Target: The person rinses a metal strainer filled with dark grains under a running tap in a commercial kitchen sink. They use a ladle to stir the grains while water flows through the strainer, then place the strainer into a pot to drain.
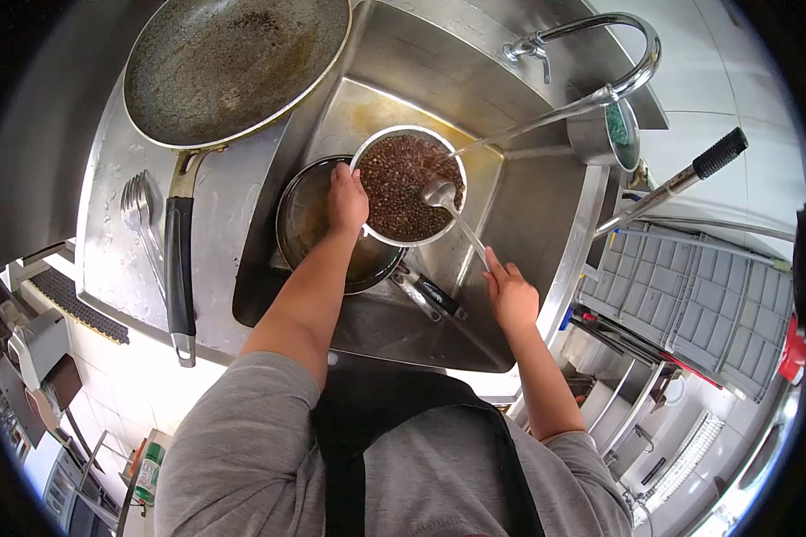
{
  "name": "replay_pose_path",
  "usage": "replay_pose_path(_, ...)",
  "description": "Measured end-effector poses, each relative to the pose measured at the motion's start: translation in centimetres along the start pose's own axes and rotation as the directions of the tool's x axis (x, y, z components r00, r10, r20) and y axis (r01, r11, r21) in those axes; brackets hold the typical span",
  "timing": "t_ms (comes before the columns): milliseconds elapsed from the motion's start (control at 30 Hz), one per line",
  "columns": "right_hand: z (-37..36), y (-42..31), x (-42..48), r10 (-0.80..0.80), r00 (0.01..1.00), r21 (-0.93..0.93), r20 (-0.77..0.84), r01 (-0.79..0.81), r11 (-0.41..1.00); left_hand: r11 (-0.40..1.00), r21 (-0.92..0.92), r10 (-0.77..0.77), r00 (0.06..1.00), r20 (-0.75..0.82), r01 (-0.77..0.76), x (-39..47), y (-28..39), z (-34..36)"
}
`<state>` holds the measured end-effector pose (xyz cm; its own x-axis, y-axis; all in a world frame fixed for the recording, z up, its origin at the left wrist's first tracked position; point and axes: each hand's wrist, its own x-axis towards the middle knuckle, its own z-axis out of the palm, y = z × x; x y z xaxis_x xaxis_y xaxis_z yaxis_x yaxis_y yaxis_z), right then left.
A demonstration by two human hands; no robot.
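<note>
A round metal pot (pixel 408 127) full of small dark beans or grains in water stands in the steel sink, partly over a dark pan (pixel 295 235) that holds liquid. My left hand (pixel 348 200) grips the pot's left rim. In my right hand (pixel 512 295) is the handle of a metal spoon (pixel 469 235), its bowl resting at the surface of the beans. Water runs from the curved chrome faucet (pixel 648 57) into the pot's upper right side. Whether the pot rests on the pan or on the sink floor is hidden.
A large worn frying pan (pixel 235 67) lies on the left drainboard (pixel 221 268), beside several forks (pixel 138 208). A metal container with a green scouring pad (pixel 616 124) hangs at the sink's right corner. Beyond the sink's right edge are a black-gripped metal handle (pixel 719 154) and grey racks (pixel 685 295).
</note>
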<state>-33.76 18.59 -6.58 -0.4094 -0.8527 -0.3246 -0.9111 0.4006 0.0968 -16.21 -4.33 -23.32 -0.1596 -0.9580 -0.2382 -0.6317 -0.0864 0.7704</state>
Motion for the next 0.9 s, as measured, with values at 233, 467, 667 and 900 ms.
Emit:
replay_pose_path(233,-3.3,-2.4,2.2,-0.171,0.977,-0.003,-0.126,0.172,0.985,0.996,0.027,0.081,0.995,-0.061,-0.080,0.3,-1.4,1.0)
replay_pose_path(467,-4.7,-3.9,8.4,-0.289,0.956,-0.241,0.054,0.293,0.925,0.997,0.028,0.076,0.996,-0.044,-0.075,0.5,-1.5,1.0)
replay_pose_path(667,-5.2,-0.9,9.5,-0.137,0.984,-0.229,0.115,0.160,0.960,0.998,0.032,0.048,0.998,-0.046,-0.047,0.2,-0.9,0.7)
replay_pose_path(900,0.1,3.3,7.1,-0.030,0.997,0.149,0.075,0.019,0.989,0.999,0.029,0.027,0.999,-0.040,-0.025,0.2,-0.7,0.6)
